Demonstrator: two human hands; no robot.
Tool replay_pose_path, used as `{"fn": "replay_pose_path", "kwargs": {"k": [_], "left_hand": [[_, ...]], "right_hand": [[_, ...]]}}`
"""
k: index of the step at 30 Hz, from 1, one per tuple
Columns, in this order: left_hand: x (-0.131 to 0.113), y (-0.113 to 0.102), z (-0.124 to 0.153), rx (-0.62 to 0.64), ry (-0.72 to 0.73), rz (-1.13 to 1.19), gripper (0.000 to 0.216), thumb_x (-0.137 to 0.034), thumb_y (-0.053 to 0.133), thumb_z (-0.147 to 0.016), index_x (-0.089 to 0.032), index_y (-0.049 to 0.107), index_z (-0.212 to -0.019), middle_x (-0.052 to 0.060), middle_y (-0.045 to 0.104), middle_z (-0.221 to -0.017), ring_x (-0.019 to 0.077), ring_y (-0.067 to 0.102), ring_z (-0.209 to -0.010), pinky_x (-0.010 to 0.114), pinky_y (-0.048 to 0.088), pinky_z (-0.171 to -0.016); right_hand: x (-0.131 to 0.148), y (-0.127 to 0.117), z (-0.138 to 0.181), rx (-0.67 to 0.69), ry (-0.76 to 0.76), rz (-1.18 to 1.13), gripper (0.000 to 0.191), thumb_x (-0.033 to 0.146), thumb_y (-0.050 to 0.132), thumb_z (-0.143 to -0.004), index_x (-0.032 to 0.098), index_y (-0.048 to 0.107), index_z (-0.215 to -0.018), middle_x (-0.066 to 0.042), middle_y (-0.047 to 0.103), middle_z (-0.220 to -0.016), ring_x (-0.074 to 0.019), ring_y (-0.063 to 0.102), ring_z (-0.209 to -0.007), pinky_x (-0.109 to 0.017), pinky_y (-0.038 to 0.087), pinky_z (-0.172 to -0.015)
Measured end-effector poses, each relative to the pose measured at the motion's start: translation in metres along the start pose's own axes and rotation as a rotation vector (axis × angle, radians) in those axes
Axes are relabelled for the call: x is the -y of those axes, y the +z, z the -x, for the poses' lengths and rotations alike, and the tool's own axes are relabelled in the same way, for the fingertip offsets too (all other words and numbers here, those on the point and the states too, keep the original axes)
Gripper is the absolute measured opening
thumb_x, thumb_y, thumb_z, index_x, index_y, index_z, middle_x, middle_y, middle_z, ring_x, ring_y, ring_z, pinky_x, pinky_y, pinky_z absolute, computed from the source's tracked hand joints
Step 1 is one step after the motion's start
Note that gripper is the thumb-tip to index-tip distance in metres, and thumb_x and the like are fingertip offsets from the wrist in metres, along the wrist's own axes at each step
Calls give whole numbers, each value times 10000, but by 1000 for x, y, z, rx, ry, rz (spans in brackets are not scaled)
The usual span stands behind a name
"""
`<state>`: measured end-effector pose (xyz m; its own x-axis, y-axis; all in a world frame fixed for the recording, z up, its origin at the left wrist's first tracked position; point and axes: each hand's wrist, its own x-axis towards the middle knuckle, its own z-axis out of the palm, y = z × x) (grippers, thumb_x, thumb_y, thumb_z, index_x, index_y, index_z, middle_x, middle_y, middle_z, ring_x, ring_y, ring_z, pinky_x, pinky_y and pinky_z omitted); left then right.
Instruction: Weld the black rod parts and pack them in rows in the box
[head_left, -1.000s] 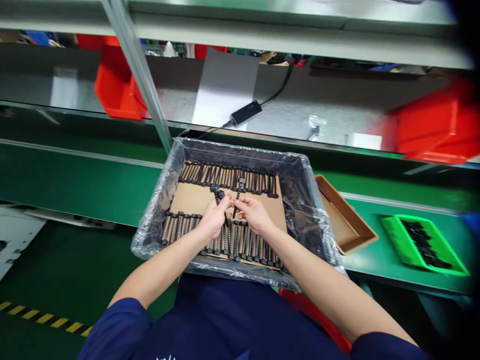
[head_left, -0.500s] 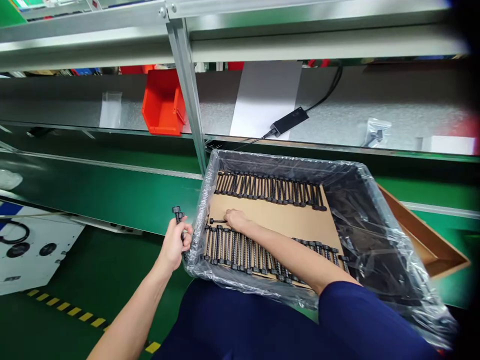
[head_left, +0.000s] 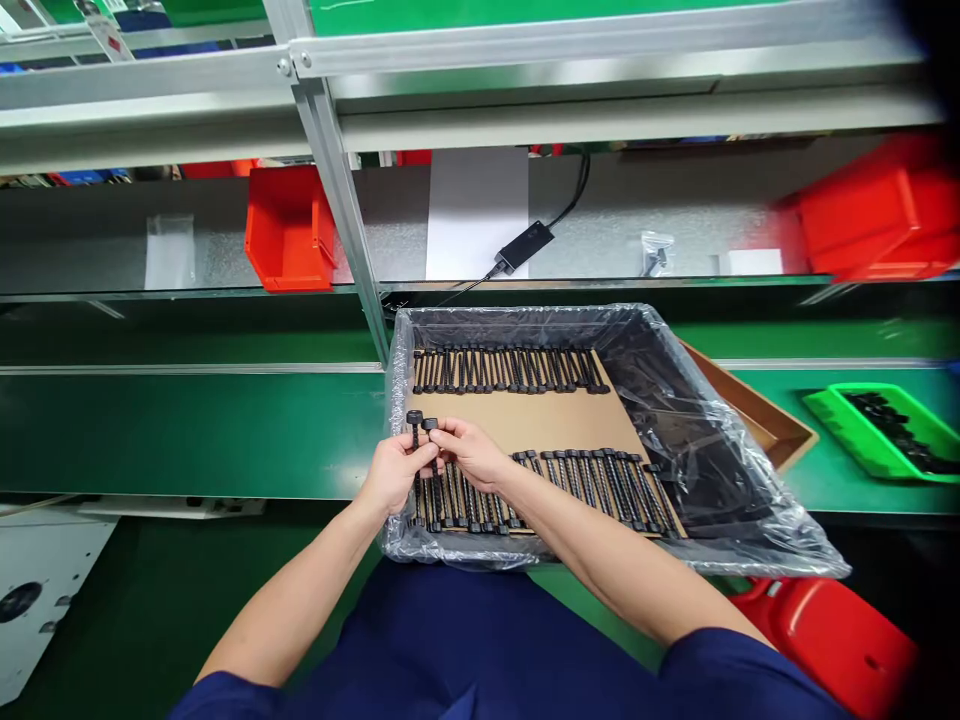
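Note:
A black tray lined with clear plastic (head_left: pixel 750 500) rests on my lap, with a cardboard sheet (head_left: pixel 540 420) inside. Two rows of black bolts lie on the cardboard, a far row (head_left: pixel 510 370) and a near row (head_left: pixel 592 480). My left hand (head_left: pixel 394 470) is closed around upright black bolts (head_left: pixel 416 425) at the tray's near left corner. My right hand (head_left: pixel 469 450) touches it, pinching the head of one of those bolts (head_left: pixel 429 424).
A green conveyor belt (head_left: pixel 187 430) runs across behind the tray. A brown cardboard box (head_left: pixel 765 420) and a green tray of black parts (head_left: pixel 885 430) sit to the right. Red bins (head_left: pixel 289 230) and a power adapter (head_left: pixel 525 245) sit on the shelf behind. A red bin (head_left: pixel 832 630) stands at lower right.
My left hand came back from outside the tray's left edge with its bolts. My right hand lifted off the cardboard and met it. The view swung to the right.

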<state>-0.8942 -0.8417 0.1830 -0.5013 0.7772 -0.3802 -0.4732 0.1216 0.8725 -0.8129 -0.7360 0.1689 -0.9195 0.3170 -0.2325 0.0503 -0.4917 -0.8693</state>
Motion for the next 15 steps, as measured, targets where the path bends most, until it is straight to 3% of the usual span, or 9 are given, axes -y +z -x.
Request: {"fn": "replay_pose_path", "kwargs": {"k": [3, 5, 7, 9, 11, 15], "left_hand": [[3, -2, -5, 5, -19, -67, 376, -402, 814, -591, -103, 679, -776, 59, 674, -697, 125, 602, -578, 230, 479, -523], [1, -6, -6, -90, 24, -91, 402, -423, 796, -614, -104, 685, -831, 79, 692, -771, 125, 613, -600, 219, 476, -502], [-5, -14, -3, -224, 105, -79, 425, -458, 753, -662, -118, 677, -906, 89, 696, -852, 106, 601, -587, 189, 427, -439], [-10, -24, 4, -319, 178, -32, 428, -477, 709, -707, -130, 660, -952, 74, 685, -849, 64, 533, -512, 161, 325, -374], [-13, -34, 12, -360, 212, 27, 435, -492, 674, -735, -124, 649, -967, 45, 653, -765, 36, 441, -450, 157, 242, -351], [-5, -41, 23, -338, 161, 143, 477, -493, 605, -775, -99, 638, -1043, 19, 588, -718, 53, 423, -473, 176, 244, -361]], "right_hand": [[2, -14, -9, -15, 2, -30, 491, 437, 791, -656, 174, 571, -1008, 9, 613, -751, -75, 493, -511, -192, 420, -458], [0, -32, -22, -83, -44, 9, 464, 417, 786, -661, 173, 576, -994, 14, 607, -757, -60, 470, -504, -173, 398, -447], [-5, -52, -39, -254, -65, 102, 374, 391, 754, -696, 169, 568, -933, 17, 589, -755, -53, 468, -500, -170, 413, -459], [-14, -72, -57, -464, -3, 274, 279, 352, 704, -746, 177, 525, -868, 27, 557, -720, -62, 500, -504, -187, 457, -498], [-28, -87, -72, -587, 102, 450, 212, 307, 648, -791, 183, 478, -815, 28, 532, -688, -81, 540, -518, -207, 486, -534], [-56, -100, -86, -613, 225, 647, 115, 250, 578, -815, 171, 495, -814, -4, 557, -691, -126, 588, -586, -225, 485, -560]]}}
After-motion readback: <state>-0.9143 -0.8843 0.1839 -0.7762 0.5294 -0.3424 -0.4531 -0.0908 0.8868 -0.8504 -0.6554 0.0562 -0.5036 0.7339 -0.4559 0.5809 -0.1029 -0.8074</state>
